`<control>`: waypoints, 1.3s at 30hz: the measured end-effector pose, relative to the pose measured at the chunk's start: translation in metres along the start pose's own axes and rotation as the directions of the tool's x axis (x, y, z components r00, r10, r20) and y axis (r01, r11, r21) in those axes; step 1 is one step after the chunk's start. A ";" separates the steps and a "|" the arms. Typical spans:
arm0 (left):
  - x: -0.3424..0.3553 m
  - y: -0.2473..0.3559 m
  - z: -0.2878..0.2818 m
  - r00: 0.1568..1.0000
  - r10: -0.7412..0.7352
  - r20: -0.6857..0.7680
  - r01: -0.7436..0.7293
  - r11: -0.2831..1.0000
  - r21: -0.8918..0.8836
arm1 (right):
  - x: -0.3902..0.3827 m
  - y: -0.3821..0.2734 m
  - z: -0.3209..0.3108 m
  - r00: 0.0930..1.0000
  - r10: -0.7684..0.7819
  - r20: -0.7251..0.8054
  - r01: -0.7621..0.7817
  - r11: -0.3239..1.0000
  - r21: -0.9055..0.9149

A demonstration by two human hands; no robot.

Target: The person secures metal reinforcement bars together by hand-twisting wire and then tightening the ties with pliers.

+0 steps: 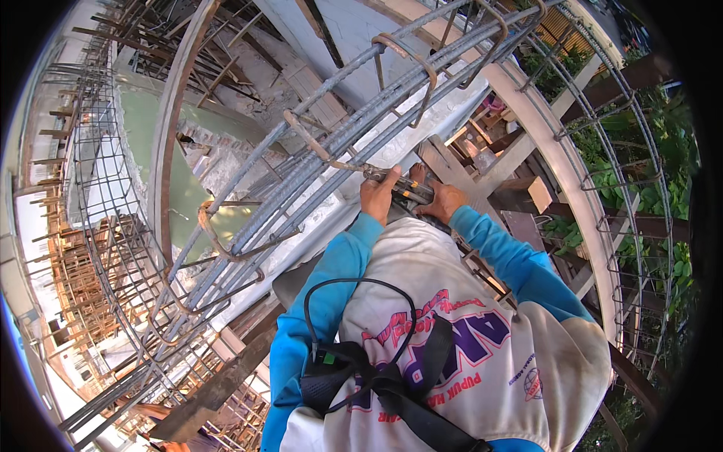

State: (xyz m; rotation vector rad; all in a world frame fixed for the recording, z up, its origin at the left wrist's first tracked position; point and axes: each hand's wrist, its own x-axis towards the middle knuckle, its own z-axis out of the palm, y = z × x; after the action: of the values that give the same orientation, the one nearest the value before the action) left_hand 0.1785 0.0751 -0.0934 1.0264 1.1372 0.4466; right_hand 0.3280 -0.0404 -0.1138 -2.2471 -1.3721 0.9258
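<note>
My left hand (pixel 376 197) is closed around a dark metal tool (pixel 409 188) with orange markings, at the lower side of a rusty bent steel bar (pixel 343 165) beside a bundle of ribbed rebar (pixel 316 162). My right hand (pixel 446 200) grips the same tool farther right. The tool's exact kind is hard to make out. A bare foot or toes (pixel 418 170) seem to show just behind it. Bent stirrups (pixel 395 47) cross the long bars above and to the left.
A curved plank (pixel 166 173) and rebar grid (pixel 102 151) lie left, above broken masonry. At right are a curved board (pixel 574 162), more rebar, timber formwork (pixel 531 192) and leafy plants (pixel 648 135). Part of another person (pixel 172 444) shows at lower left.
</note>
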 end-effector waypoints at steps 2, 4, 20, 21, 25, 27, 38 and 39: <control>0.001 0.001 0.000 1.000 -0.020 -0.013 0.020 0.999 -0.045 | 0.017 0.027 0.030 0.993 -0.098 0.060 0.087 0.982 0.167; 0.007 0.000 -0.006 0.997 0.020 0.072 -0.015 0.997 -0.075 | 0.030 0.040 0.040 0.985 -0.153 0.085 0.128 0.961 0.244; 0.018 -0.009 -0.018 0.967 -0.050 0.250 0.086 0.987 -0.137 | 0.014 0.037 0.071 0.989 -0.087 -0.120 0.103 0.986 0.131; 0.017 -0.010 -0.022 0.971 -0.018 0.240 0.039 0.996 -0.085 | 0.021 0.044 0.073 0.971 -0.235 -0.038 0.235 0.927 0.291; 0.008 -0.004 -0.020 0.959 0.028 0.282 0.014 0.989 -0.148 | 0.048 0.052 0.006 0.459 -0.348 0.817 -0.567 0.593 0.571; 0.009 0.001 -0.019 0.927 0.024 0.375 0.080 0.963 -0.258 | 0.052 0.048 0.002 0.095 -0.565 0.820 -0.858 0.372 0.355; 0.005 -0.013 -0.004 0.992 -0.097 0.085 0.116 0.960 -0.254 | -0.029 -0.011 0.019 0.942 -0.227 -0.246 0.198 0.971 -0.135; 0.004 -0.012 -0.008 0.994 -0.060 0.093 0.077 0.978 -0.191 | -0.028 -0.014 0.020 0.994 -0.088 -0.061 0.084 0.994 -0.074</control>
State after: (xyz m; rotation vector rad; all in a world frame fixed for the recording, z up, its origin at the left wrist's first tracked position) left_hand 0.1709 0.0756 -0.1059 0.8254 1.0270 0.4446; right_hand 0.2963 -0.0598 -0.1104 -2.2295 -1.4827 0.7808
